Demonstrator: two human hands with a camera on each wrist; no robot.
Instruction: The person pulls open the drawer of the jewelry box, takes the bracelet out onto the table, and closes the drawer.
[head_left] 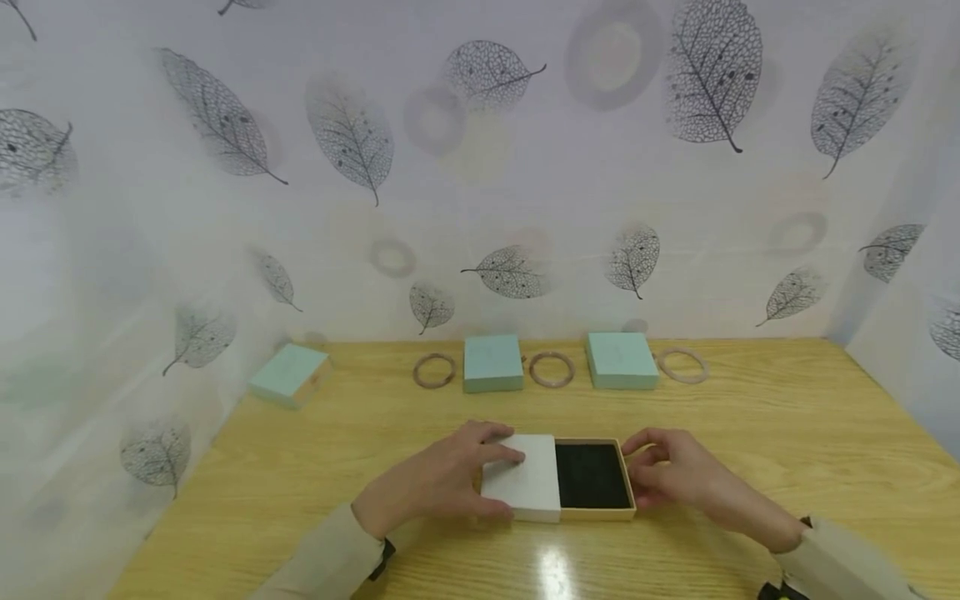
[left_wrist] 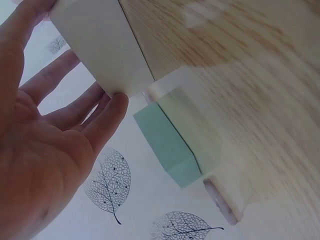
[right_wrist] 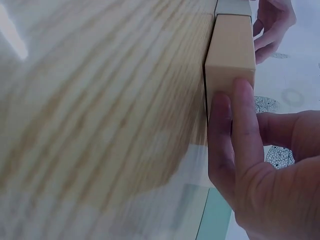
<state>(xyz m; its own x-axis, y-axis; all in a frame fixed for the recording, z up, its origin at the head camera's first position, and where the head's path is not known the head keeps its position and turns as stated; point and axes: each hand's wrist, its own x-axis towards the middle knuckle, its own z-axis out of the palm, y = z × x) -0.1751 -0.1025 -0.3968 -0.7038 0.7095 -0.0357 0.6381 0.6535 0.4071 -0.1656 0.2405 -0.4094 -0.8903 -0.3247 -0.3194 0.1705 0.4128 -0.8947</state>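
Observation:
A drawer-style gift box lies on the table before me, its white sleeve [head_left: 531, 479] on the left and its tan inner tray [head_left: 596, 514] partly out to the right. Black padding [head_left: 592, 475] fills the exposed part of the tray. My left hand [head_left: 442, 475] grips the sleeve, thumb on the near side and fingers over the top and far side. At the tray's outer end is my right hand [head_left: 678, 475]; in the right wrist view its fingertips [right_wrist: 243, 90] touch the tan end face with fingers fairly straight. The left wrist view shows the sleeve [left_wrist: 102, 47] held across its width.
Along the back of the wooden table [head_left: 787, 433] stand two mint-green boxes [head_left: 492, 362], with bangles [head_left: 434, 371] beside them. Another mint-green box [head_left: 291, 372] sits at the back left corner. A leaf-printed cloth [head_left: 525, 200] surrounds the table's back and sides.

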